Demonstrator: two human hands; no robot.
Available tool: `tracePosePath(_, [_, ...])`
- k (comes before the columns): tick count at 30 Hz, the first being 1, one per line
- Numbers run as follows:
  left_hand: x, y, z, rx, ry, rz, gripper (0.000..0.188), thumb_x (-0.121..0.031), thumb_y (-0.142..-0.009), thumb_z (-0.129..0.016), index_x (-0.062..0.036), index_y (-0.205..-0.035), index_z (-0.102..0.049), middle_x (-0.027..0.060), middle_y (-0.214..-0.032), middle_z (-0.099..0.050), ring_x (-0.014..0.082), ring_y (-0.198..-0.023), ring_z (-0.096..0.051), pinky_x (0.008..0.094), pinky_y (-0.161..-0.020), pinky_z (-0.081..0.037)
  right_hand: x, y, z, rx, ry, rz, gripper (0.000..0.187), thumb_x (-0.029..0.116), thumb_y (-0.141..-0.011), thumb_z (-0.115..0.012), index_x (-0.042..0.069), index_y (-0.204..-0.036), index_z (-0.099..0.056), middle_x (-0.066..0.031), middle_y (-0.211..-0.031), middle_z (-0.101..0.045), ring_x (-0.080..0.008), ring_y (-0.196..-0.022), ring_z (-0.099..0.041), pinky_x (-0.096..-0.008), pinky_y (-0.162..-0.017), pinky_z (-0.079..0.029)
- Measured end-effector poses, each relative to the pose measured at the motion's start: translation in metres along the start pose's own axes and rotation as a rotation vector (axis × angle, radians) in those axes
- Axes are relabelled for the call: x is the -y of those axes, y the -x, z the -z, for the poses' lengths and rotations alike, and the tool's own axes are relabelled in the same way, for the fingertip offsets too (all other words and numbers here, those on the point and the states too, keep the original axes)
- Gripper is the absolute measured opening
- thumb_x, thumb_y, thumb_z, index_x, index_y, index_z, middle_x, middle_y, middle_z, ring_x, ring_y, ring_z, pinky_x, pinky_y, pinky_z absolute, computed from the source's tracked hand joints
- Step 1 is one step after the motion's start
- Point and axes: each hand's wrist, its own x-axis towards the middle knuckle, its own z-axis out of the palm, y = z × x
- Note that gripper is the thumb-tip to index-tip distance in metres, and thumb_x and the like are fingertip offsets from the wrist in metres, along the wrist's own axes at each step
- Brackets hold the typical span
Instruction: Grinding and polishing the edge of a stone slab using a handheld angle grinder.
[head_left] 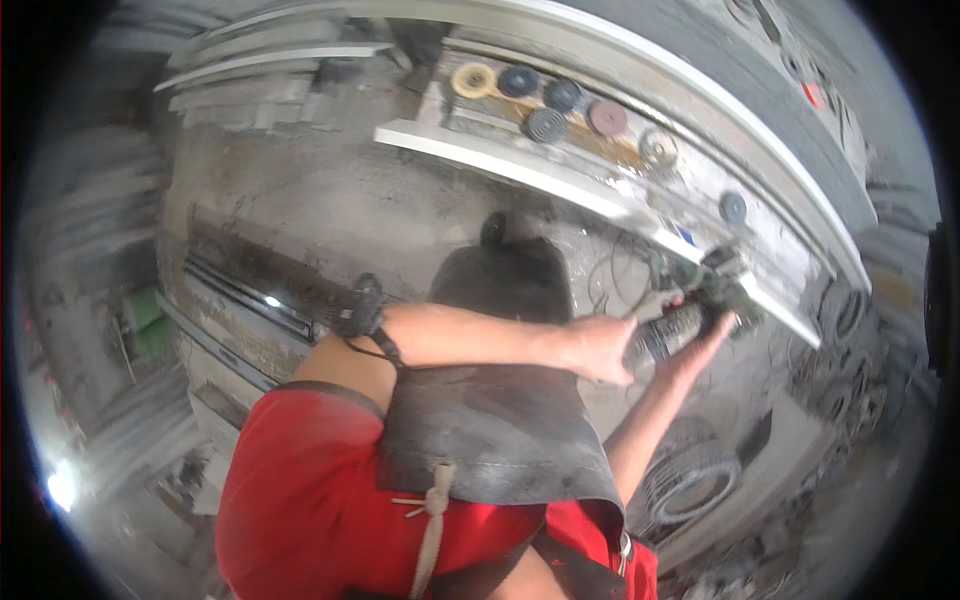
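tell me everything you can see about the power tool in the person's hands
The power tool looks dark and stubby, with a greyish body and a touch of red. It lies slanted, its rear end in the left hand, the right hand around its front. Its head is near the white slab edge; blur hides whether they touch.

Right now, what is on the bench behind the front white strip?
A yellow disc, a reddish-brown disc, a pale disc and four dark discs. The power tool crosses the front strip near its right end; anything behind it cannot be seen.
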Motion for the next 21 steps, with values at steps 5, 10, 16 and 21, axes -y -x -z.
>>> tracePosePath(5, [0.058, 0.013, 0.015, 0.374, 0.381, -0.020, 0.060, -0.022, -0.082, -0.076, 0.0068, -0.121, -0.040, 0.0144, -0.091, -0.064, 0.0206, -0.078, -0.064, 0.0334, -0.071, -0.052, -0.033, 0.013, -0.004, -0.027, -0.201, -0.065, 0.059, 0.057, -0.092, -0.056, 0.003, -0.118, -0.055, -0.0132, -0.095, -0.063, -0.0264, -0.078, -0.064, -0.0393, -0.070, -0.055])
tracePosePath(10, [0.090, 0.032, 0.000, 0.375, 0.456, 0.007, 0.053, -0.012, -0.084, -0.071, 0.0028, -0.127, -0.043, 0.0124, -0.099, -0.064, 0.0169, -0.086, -0.063, 0.0318, -0.075, -0.052, -0.062, 0.014, 0.011, -0.087, -0.224, -0.115, 0.061, 0.055, -0.089, -0.059, 0.002, -0.119, -0.054, -0.0139, -0.093, -0.064, -0.0281, -0.077, -0.065, -0.0406, -0.067, -0.056])
tracePosePath(16, [0.139, 0.049, 0.011, 0.192, 0.361, 0.051, 0.049, -0.015, -0.085, -0.070, -0.0011, -0.127, -0.051, 0.0172, -0.111, -0.065, 0.0189, -0.089, -0.066, 0.0325, -0.079, -0.052, -0.089, 0.031, -0.002, -0.115, 0.009, 0.026, 0.050, 0.041, -0.090, -0.065, -0.001, -0.115, -0.055, -0.0160, -0.091, -0.064, -0.0266, -0.073, -0.066, -0.0396, -0.066, -0.057])
tracePosePath(21, [0.177, 0.088, 0.100, -0.590, 0.302, -0.080, 0.038, -0.008, -0.104, -0.042, -0.0136, -0.141, -0.044, 0.0014, -0.099, -0.061, 0.0035, -0.053, -0.039, 0.0200, -0.047, -0.036, -0.119, 0.061, -0.028, -0.231, 0.750, 0.247, 0.072, 0.009, -0.082, -0.073, -0.004, -0.141, -0.034, -0.0180, -0.116, -0.061, -0.0232, -0.091, -0.067, -0.0342, -0.082, -0.055])
